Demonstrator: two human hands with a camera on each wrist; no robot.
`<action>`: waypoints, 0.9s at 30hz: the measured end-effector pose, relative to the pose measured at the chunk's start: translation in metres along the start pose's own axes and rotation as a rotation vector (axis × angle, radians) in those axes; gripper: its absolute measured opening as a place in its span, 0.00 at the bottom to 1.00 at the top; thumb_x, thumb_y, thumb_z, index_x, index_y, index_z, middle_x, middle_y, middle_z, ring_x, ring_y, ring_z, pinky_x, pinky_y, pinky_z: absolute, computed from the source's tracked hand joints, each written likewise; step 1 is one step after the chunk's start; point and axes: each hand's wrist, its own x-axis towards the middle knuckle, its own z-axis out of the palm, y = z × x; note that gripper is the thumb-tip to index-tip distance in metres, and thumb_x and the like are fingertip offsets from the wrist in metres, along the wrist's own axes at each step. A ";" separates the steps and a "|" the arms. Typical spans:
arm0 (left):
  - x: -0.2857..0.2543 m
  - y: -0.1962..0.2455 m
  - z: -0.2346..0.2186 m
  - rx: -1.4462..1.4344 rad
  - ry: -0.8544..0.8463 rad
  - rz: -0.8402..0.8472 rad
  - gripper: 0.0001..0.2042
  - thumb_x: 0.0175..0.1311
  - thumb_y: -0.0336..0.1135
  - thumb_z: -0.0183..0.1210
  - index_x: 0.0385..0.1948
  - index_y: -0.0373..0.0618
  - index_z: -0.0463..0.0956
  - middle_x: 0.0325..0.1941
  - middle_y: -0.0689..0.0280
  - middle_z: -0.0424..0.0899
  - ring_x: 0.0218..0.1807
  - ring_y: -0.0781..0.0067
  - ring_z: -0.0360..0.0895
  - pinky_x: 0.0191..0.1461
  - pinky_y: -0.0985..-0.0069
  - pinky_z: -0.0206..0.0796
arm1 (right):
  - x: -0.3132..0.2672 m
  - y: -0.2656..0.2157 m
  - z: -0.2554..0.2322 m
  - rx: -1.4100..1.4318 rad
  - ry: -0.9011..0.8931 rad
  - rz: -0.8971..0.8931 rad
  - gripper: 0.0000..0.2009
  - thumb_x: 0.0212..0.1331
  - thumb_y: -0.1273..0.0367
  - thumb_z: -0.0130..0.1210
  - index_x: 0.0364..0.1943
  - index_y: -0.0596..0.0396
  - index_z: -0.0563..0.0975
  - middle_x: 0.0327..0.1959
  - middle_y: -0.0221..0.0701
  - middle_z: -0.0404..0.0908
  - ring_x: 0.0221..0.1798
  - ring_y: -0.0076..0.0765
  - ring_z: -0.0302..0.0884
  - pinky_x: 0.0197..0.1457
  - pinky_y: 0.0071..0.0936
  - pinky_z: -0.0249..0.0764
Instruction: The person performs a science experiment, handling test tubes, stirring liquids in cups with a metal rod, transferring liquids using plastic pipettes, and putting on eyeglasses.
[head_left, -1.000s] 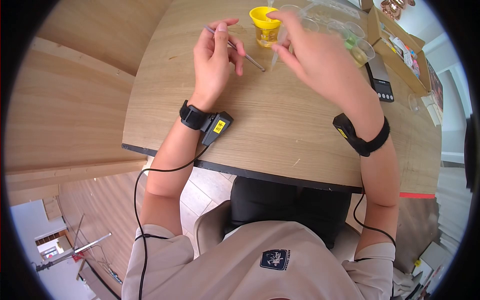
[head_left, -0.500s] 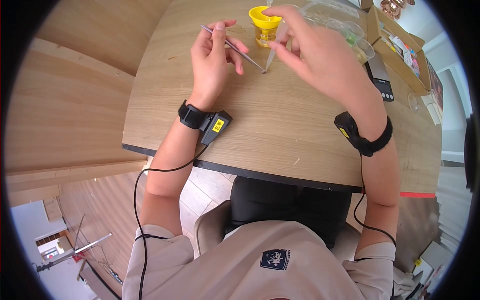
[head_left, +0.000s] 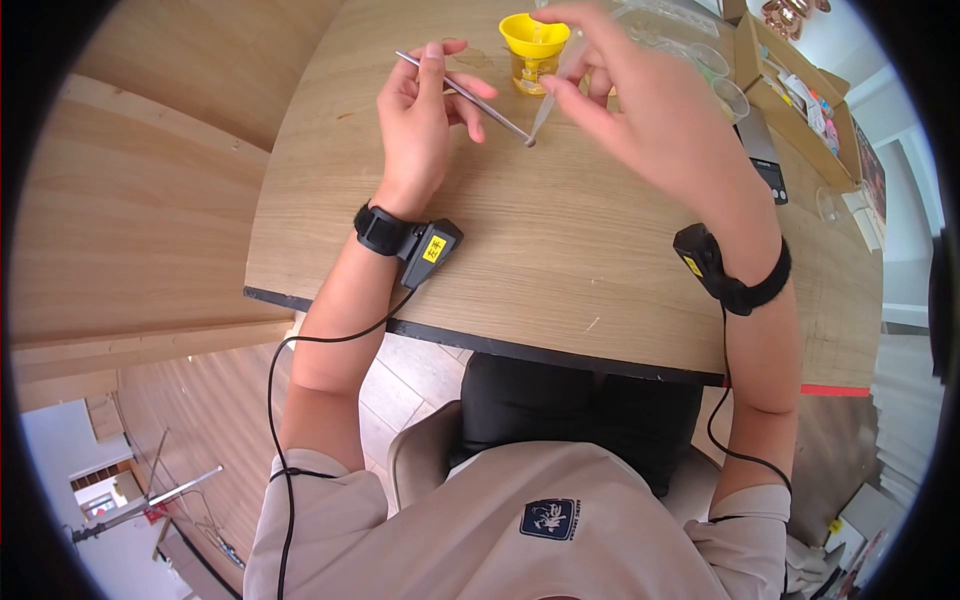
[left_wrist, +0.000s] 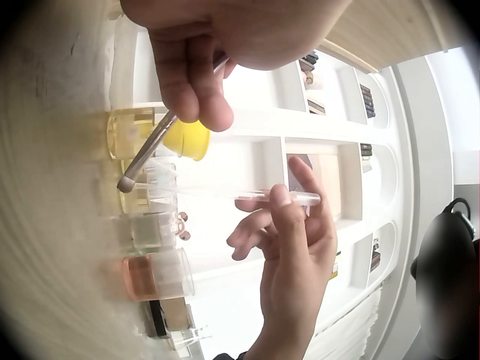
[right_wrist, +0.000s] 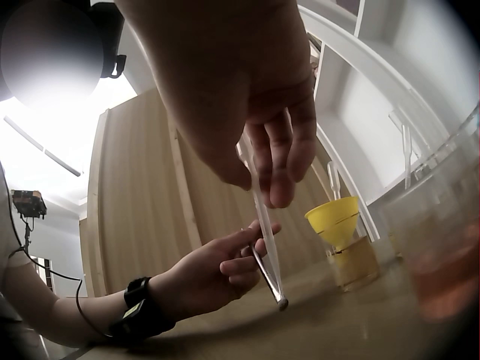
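Left of yellow funnel (head_left: 533, 34): left hand (head_left: 413, 118) pinches rod (head_left: 482, 108) | right of funnel: right hand (head_left: 655, 120) grips dropper (head_left: 544, 112) | funnel's near side: rod slants to dropper tip, perhaps touching

left fingers (left_wrist: 208, 94) partly hide metal rod (left_wrist: 151, 146)

Wooden panels (head_left: 160, 200) stand left of the wood-grain table (head_left: 500, 260), with white shelving (left_wrist: 255, 157) beyond and pale floor tiles (head_left: 392, 392) below.
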 end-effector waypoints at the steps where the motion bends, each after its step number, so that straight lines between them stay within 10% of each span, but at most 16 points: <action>1: 0.000 0.000 0.000 -0.004 0.002 -0.005 0.21 0.81 0.47 0.44 0.55 0.36 0.72 0.32 0.56 0.85 0.16 0.77 0.72 0.23 0.79 0.68 | 0.001 0.000 0.000 -0.016 -0.003 0.016 0.21 0.66 0.68 0.57 0.61 0.57 0.68 0.31 0.36 0.85 0.29 0.44 0.84 0.32 0.35 0.79; 27: 0.003 -0.005 -0.005 -0.082 -0.029 -0.026 0.19 0.81 0.40 0.45 0.60 0.33 0.66 0.36 0.58 0.81 0.28 0.71 0.79 0.36 0.74 0.74 | 0.001 0.006 -0.007 -0.070 -0.013 0.090 0.23 0.67 0.67 0.57 0.63 0.57 0.66 0.32 0.43 0.84 0.33 0.53 0.83 0.37 0.43 0.77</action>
